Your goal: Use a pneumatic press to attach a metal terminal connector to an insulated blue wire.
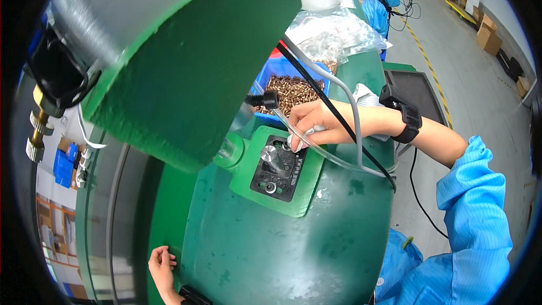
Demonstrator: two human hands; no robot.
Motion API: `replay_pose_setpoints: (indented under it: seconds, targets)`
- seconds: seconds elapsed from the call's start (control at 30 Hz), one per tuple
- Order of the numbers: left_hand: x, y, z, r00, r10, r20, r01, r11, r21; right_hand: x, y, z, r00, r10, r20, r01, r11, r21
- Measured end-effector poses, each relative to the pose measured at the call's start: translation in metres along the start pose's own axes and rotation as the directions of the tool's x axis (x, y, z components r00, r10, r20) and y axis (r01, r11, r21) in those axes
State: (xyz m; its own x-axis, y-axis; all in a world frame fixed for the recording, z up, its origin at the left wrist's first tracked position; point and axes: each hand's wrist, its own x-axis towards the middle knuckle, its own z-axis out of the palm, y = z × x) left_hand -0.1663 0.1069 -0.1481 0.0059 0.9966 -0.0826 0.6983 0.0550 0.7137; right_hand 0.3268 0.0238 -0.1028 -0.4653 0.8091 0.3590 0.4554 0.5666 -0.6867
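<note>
The R hand [324, 124] reaches in over the green painted-metal base block [309, 187], its fingertips at the far edge of the flat black rectangular plate [287, 182] w/ metal inserts. Its grip is narrow, thumb and fingers drawn tog.; a bit of whitish material shows at the tips, but can't tell if it's closed on a small part. The L hand [162, 265] rests at lower L, by the bench [265, 248] edge, fingers loosely curled; palm hidden, so can't tell if it holds anything. Prob. kept well apart b/c one hand suffices at the plate.

The blue plastic bin [270, 71] of small brassy cylindrical pieces [291, 91] sits just beyond the base, presumably for a short reach. The bulky dark-green machine head [209, 62] overhangs on the L; the R arm comes in from the open side, likely to stay clear of it.

The plate lies on the base, approx. mid-bench: matte black, pale lettering, a shiny upright round metal post [270, 153] nr its middle, plus a metal ring-shaped insert [271, 187] nr the closer end.
</note>
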Motion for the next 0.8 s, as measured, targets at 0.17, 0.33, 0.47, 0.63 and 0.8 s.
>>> replay_pose_setpoints:
  seconds: [0.17,0.33,0.47,0.63,0.8]
  targets:
    - [0.002,0.001,0.001,1.000,0.010,0.016,-0.010,1.000,0.004,0.002,0.003,0.005,0.998,-0.056,0.026,0.060,0.971,-0.230]
    - [0.002,-0.003,-0.002,1.000,0.005,0.017,-0.006,1.000,0.022,0.004,-0.008,0.005,0.996,-0.087,0.031,0.092,0.920,-0.382]
    - [0.002,-0.002,0.000,1.000,0.012,0.016,-0.012,1.000,0.011,0.006,-0.014,0.002,0.993,-0.047,0.108,0.093,0.869,-0.486]
    - [0.000,0.002,0.001,1.000,0.027,0.015,-0.028,0.999,0.028,0.001,-0.018,0.004,0.987,-0.111,0.119,0.161,0.769,-0.618]
    - [0.002,0.002,0.002,0.999,0.040,0.018,-0.041,0.999,0.025,-0.011,-0.014,0.004,0.970,-0.227,0.090,0.226,0.696,-0.681]
